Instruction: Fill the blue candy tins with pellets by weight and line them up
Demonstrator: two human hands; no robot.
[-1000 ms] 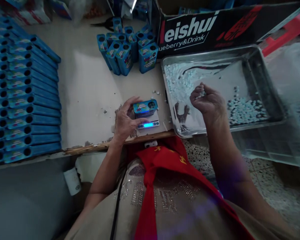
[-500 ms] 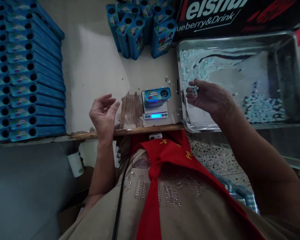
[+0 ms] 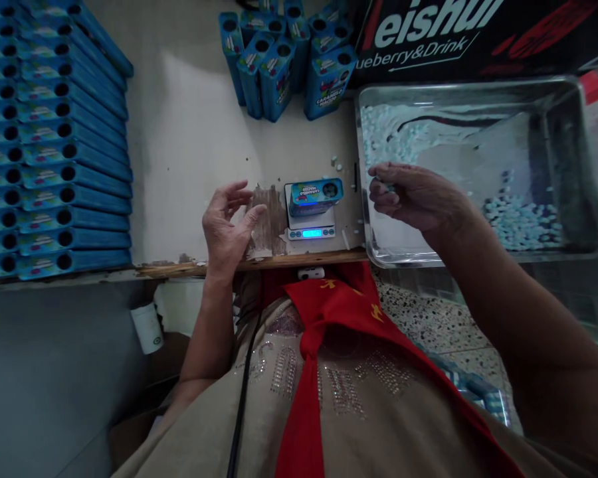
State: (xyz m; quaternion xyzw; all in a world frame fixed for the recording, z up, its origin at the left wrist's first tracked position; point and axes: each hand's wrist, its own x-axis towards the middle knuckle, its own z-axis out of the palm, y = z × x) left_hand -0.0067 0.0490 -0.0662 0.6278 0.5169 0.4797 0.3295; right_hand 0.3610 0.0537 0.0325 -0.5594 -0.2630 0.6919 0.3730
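A blue box (image 3: 315, 198) with a round hole at its right end lies on a small white scale (image 3: 311, 229) whose display glows blue. My left hand (image 3: 232, 222) is left of the scale, fingers apart, holding nothing. Over the left side of a metal tray (image 3: 483, 257), my right hand (image 3: 411, 196) has its fingers curled around small pale candies, of which only a bit shows between them. Pale blue candies (image 3: 521, 222) lie heaped at the tray's right, and more (image 3: 386, 136) cover its upper left.
Blue boxes (image 3: 70, 179) are stacked in rows at the left. Several more blue boxes (image 3: 278, 76) stand at the table's back. Behind the tray is a black printed carton (image 3: 428, 40). A few loose candies (image 3: 335, 161) lie on the table near the tray.
My left hand has moved right, nearer the scale. The fingers of my right hand have closed further over the candies, which showed in the open before. The view has shifted slightly.
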